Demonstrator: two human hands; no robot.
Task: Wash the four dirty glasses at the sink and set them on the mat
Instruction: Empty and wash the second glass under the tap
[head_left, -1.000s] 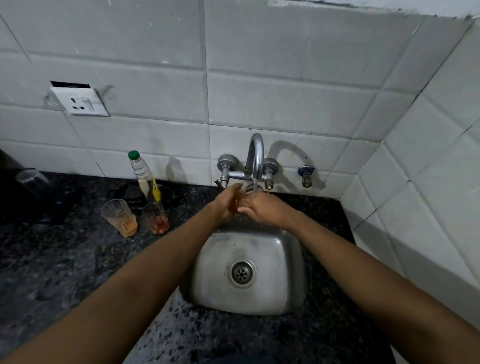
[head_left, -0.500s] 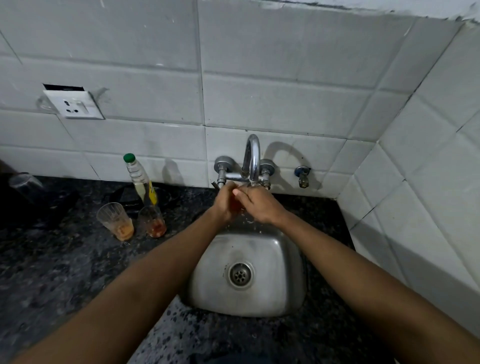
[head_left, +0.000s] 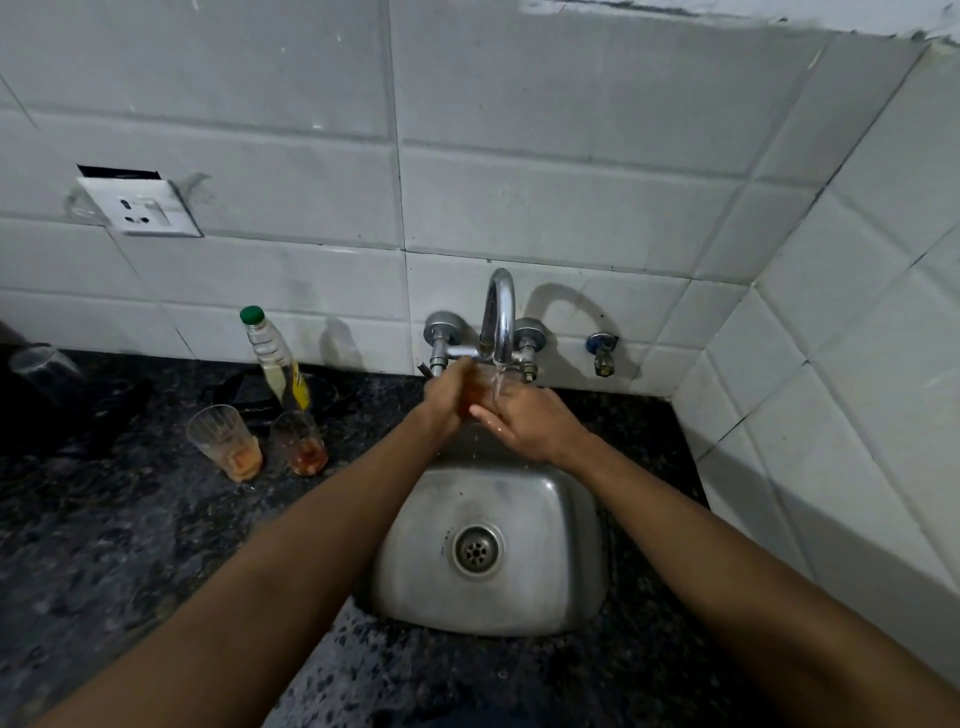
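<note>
Under the running tap (head_left: 500, 317) my left hand (head_left: 445, 402) grips a small clear glass (head_left: 477, 393) with an orange tint. Most of the glass is hidden between my hands. My right hand (head_left: 524, 422) lies against its right side with fairly straight fingers, and water falls on both. Two dirty glasses stand on the dark counter to the left: one with orange residue (head_left: 226, 441), one with reddish residue (head_left: 300, 442). Another glass (head_left: 39, 364) sits dimly at the far left on a dark mat (head_left: 98, 410).
The steel sink (head_left: 566, 587) lies below my hands, its drain in the middle. A green-capped bottle (head_left: 271, 358) of yellowish liquid stands behind the dirty glasses. A small valve (head_left: 602, 353) sticks out right of the tap. Tiled walls close the back and right; a socket (head_left: 139, 208) is on the left.
Both hands stay together under the spout. My right hand has slid slightly down and to the right, so more of the orange-tinted glass shows.
</note>
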